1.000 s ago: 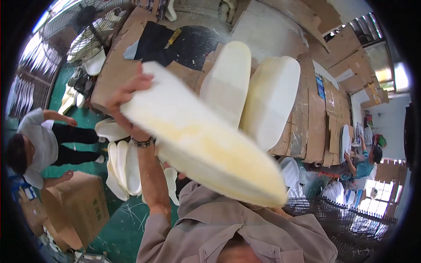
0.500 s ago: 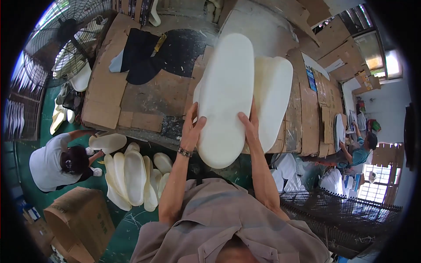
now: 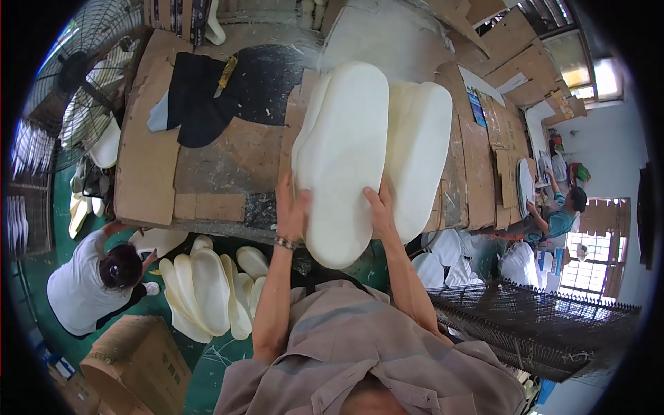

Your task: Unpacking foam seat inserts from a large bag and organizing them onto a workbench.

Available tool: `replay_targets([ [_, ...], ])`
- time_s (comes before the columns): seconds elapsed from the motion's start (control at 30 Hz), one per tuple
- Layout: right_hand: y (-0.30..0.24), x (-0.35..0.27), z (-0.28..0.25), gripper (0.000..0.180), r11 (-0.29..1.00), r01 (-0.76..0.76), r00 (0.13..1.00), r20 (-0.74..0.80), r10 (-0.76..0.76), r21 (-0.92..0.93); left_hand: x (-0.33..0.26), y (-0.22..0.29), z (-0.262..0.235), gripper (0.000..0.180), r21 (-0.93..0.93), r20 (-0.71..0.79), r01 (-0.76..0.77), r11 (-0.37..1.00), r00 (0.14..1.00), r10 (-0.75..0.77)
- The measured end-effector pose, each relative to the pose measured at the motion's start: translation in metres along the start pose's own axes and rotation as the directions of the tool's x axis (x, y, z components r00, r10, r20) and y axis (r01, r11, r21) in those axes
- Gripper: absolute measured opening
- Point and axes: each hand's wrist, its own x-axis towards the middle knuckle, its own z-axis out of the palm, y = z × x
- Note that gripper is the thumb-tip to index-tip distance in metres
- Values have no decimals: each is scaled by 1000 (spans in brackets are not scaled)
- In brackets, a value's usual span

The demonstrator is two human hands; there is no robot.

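Note:
A long cream-white foam pad with rounded ends (image 3: 346, 159) lies lengthwise before me, its near end past the table edge. My left hand (image 3: 292, 211) grips its left side, thumb against the rim, with a beaded bracelet at the wrist. On the opposite side my right hand (image 3: 380, 211) is closed on the edge, thumb on top and fingers mostly hidden beneath. Under its left side another pale pad (image 3: 309, 114) shows in part. Just to the right, more matching pads (image 3: 423, 152) lie overlapped on the cardboard-covered table (image 3: 225, 162).
Dark cloth (image 3: 200, 104) lies on the table's left part. Several pads (image 3: 211, 290) are piled on the green floor beside a crouching person (image 3: 90, 277) and a cardboard box (image 3: 142, 363). A fan (image 3: 83, 83) stands far left. At right are a wire rack (image 3: 532, 328) and another person (image 3: 560, 220).
The held pad and both my hands have come slightly nearer, and the pad now leans a little. More of the pad beneath shows at its left. The crouching person's arms have shifted.

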Motion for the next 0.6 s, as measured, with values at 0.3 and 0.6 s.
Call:
replay_targets([
  [0.3, 41, 4, -30, 73, 994, -97, 990, -99, 101, 43, 23, -49, 25, 77, 14, 72, 191, 981, 979, -191],
  [0.6, 43, -12, -25, 78, 977, -204, 976, -69, 208, 62, -5, -50, 16, 84, 31, -65, 150, 988, 987, -147],
])
